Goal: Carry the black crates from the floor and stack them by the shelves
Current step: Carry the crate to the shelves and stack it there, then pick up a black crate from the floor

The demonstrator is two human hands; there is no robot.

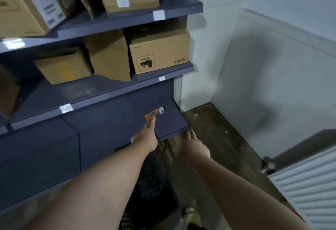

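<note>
A black crate [152, 188] with lattice walls stands on the floor against the base of the dark blue shelves [112, 91], under my forearms and partly hidden by them. My left hand [145, 137] reaches onto the lowest shelf board [171, 122], its fingertips pinched on the near end of a small orange tool [151, 115] with a white tip. My right hand [195, 146] hovers beside the front corner of that board, fingers apart and holding nothing. Neither hand touches the crate.
Cardboard boxes [160, 51] fill the upper shelves. A white wall [254, 84] closes the corner on the right, with a white radiator [309, 184] at lower right. Dark wooden floor [218, 135] lies between the shelves and the wall.
</note>
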